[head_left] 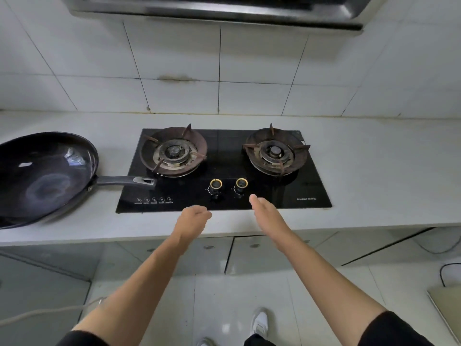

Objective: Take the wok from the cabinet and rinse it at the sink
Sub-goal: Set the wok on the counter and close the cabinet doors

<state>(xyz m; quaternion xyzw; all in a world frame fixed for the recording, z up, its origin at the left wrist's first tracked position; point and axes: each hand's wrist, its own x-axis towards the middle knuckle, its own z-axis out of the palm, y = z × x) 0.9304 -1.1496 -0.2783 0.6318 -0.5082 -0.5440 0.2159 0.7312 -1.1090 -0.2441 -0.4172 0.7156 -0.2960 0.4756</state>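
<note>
A large dark wok (42,176) sits on the white counter at the left, its black handle (124,181) pointing right and reaching the stove's edge. My left hand (193,219) hovers over the counter's front edge with the fingers curled in and nothing in them. My right hand (265,212) is held out flat, fingers straight and together, above the stove's front edge near the knobs. Neither hand touches the wok. No sink is in view.
A black glass two-burner gas stove (224,196) is set into the white counter (374,176), with two knobs (228,184) at the front. Grey cabinet doors (274,250) run below the counter. A range hood (212,11) hangs overhead. My shoe (259,323) stands on the tiled floor.
</note>
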